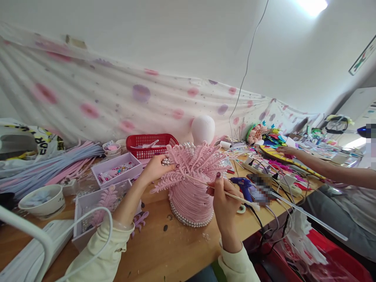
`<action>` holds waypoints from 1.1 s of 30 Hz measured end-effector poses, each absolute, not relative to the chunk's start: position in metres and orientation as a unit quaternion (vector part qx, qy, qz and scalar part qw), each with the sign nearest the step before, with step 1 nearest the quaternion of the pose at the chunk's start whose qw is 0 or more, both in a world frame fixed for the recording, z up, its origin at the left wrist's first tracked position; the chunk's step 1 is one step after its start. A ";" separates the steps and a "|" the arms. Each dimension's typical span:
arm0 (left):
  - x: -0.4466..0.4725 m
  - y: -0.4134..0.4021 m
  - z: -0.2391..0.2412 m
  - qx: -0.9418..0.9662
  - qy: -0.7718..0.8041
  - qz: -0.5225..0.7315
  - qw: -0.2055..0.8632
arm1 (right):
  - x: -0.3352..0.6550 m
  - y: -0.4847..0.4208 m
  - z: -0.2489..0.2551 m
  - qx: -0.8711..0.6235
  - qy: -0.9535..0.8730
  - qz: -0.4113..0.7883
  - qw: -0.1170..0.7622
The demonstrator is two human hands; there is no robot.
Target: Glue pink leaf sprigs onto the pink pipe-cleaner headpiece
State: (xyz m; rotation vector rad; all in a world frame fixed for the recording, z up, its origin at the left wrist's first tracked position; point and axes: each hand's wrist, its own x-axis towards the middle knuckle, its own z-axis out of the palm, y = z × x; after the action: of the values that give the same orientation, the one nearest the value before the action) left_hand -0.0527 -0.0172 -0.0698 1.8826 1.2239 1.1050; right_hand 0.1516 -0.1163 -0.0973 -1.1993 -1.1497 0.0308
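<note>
A pink cone-shaped piece stands upright on the table, wound in rows of fuzzy pink cord. White pearl beads edge its base. Pink fuzzy leaf-shaped fronds fan out from its top, with more pearls among them. My left hand is closed at the left of the fan, thumb and fingers pinching a frond. A thin pale stick is gripped in my right hand, in front of the piece. Its far tip reaches the base of the fronds; whether it touches them I cannot tell.
Behind stand a white foam head and a red basket. To the left are lilac boxes of beads, a paper cup and pipe cleaners. A blue glue gun and cables lie right, near a co-worker's arm.
</note>
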 end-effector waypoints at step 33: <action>-0.054 -0.013 -0.074 0.712 0.456 0.431 0.313 | 0.149 -0.120 -0.094 -0.513 -0.579 -0.017 0.633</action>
State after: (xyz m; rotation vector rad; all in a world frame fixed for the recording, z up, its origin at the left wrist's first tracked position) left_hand -0.0538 -0.0125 -0.0743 1.8790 1.2036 1.1376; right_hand 0.1491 -0.1204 -0.0943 -1.1728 -1.3246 -0.0399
